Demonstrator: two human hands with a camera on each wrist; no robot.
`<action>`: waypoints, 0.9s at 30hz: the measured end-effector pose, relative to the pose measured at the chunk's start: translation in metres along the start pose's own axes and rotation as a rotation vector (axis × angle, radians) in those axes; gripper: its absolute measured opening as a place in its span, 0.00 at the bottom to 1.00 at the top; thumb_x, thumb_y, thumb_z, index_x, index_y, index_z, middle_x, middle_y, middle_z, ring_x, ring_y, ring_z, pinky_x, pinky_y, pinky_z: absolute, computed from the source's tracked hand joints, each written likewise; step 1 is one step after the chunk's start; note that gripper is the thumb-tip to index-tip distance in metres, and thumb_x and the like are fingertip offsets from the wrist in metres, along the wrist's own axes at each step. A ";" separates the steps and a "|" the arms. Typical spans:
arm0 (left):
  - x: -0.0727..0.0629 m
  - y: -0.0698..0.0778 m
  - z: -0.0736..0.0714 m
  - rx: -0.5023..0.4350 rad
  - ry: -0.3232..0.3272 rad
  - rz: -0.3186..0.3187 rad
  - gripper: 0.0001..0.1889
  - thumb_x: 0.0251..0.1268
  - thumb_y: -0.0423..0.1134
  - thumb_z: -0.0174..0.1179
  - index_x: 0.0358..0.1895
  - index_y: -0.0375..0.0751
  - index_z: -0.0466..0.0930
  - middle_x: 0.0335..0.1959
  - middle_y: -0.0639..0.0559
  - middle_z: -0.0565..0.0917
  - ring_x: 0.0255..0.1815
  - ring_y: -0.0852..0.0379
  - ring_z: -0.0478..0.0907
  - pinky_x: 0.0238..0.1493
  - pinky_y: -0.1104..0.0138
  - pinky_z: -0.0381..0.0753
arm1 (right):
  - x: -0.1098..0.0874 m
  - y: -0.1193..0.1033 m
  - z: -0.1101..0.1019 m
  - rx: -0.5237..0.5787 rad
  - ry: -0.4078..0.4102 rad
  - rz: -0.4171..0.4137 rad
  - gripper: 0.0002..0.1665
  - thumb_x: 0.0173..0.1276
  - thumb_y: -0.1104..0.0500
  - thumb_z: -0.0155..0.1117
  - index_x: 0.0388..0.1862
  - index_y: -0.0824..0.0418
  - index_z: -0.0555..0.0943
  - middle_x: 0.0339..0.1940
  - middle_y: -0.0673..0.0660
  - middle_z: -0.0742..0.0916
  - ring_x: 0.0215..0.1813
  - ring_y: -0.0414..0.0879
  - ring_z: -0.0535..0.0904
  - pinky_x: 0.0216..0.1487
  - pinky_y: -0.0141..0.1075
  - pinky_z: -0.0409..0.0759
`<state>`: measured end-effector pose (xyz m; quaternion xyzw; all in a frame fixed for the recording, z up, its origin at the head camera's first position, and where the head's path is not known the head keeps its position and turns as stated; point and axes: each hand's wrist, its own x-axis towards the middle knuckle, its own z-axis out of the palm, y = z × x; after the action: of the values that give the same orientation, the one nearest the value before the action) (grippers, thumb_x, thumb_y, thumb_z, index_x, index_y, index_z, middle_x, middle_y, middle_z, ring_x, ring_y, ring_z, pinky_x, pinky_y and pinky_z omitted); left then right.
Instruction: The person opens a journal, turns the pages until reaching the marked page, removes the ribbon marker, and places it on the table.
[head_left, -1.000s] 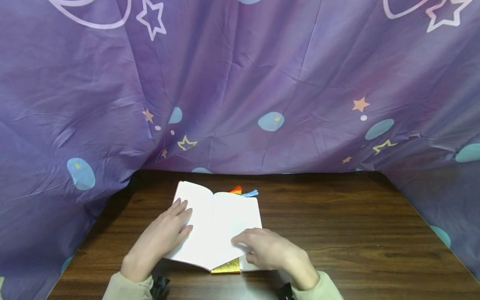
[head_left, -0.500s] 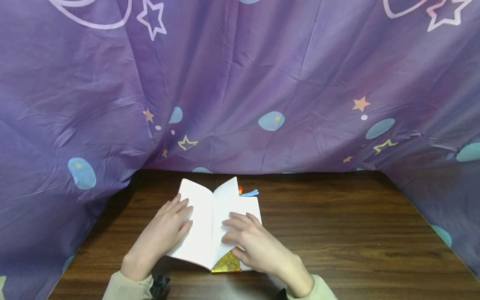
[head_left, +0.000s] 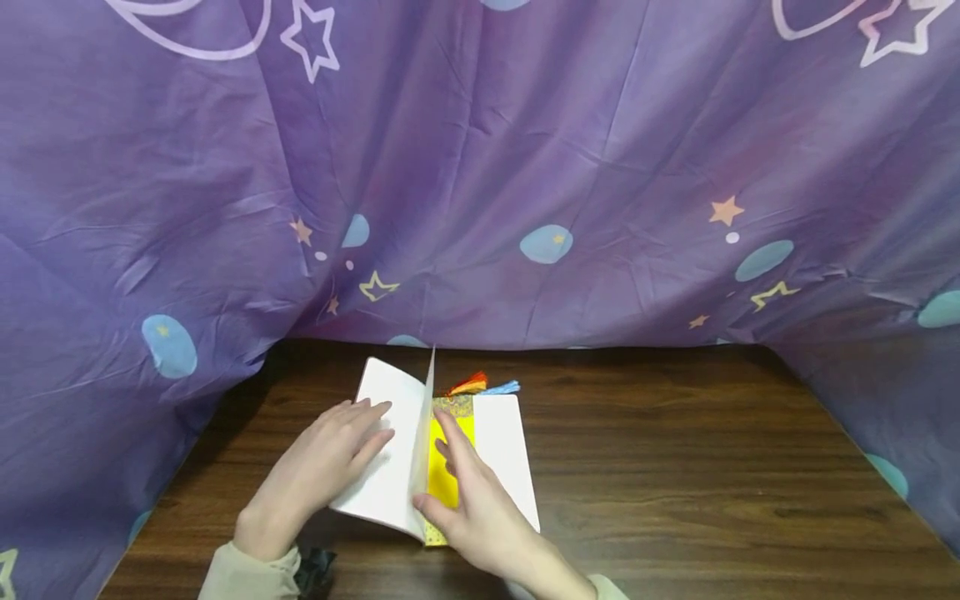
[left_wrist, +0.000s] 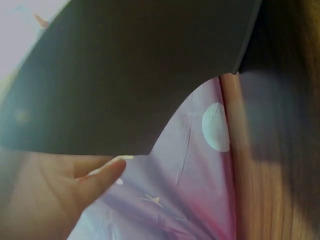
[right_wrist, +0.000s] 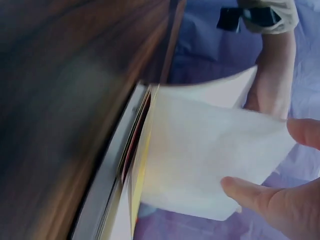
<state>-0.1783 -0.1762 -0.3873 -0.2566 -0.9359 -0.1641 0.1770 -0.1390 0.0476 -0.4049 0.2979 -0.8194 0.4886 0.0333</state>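
A notebook [head_left: 390, 467] with blank white pages lies spread on the table. One loose leaf [right_wrist: 200, 150] stands almost upright near its middle. My left hand [head_left: 326, 462] rests on the left page with its fingers extended. My right hand [head_left: 480, 508] touches the right side of the standing leaf, thumb low and fingers higher, all fairly straight. Beneath that hand, a yellow bookmark [head_left: 442, 458] with patterned ends lies along the inner right page [head_left: 506, 450]. A red-orange tassel [head_left: 471, 384] and a light blue tassel [head_left: 502, 387] stick out past the notebook's top edge.
The brown wood-grain table [head_left: 675, 467] extends to the right of the notebook. A purple curtain [head_left: 570, 167] with stars hangs behind it and at both sides. A dark strap piece [head_left: 315, 571] sits by the left cuff.
The leaf has swung up from the right side to nearly vertical, pushed leftward by my right hand. This uncovered the yellow bookmark. My left hand stays on the left page.
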 end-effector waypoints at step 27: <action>-0.003 0.032 -0.005 0.080 -0.020 0.128 0.13 0.61 0.36 0.65 0.49 0.39 0.86 0.58 0.39 0.80 0.66 0.40 0.70 0.67 0.45 0.66 | 0.002 -0.002 0.014 -0.226 -0.299 -0.074 0.31 0.74 0.48 0.56 0.74 0.51 0.66 0.75 0.51 0.66 0.73 0.45 0.63 0.71 0.43 0.65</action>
<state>-0.1580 -0.1534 -0.3774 -0.3102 -0.9251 -0.1125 0.1879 -0.1360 0.0348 -0.4102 0.3913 -0.8535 0.3421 -0.0376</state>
